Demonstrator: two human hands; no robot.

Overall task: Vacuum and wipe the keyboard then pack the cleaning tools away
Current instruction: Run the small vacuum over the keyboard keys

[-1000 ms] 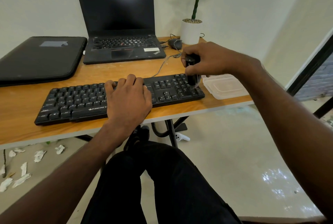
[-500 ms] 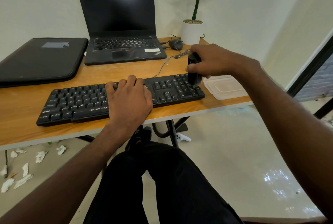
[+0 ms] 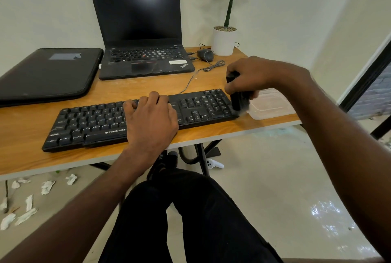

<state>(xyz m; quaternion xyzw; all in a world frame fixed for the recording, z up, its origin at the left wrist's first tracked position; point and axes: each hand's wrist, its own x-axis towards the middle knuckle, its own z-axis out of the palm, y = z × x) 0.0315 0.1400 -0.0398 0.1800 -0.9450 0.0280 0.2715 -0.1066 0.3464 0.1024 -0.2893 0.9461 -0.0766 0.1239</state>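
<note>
While L hand lies flat on keyboard, R hand grips vacuum upright.

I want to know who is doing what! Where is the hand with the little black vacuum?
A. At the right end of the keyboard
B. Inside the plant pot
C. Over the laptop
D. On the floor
A: the right hand holds the small black vacuum at the right end of the keyboard, beside the clear plastic container.

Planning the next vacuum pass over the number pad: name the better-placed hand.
Right. The right hand already has its grip on the small black vacuum at the keyboard's right end; the left hand lies flat, steadying the keyboard.
</note>
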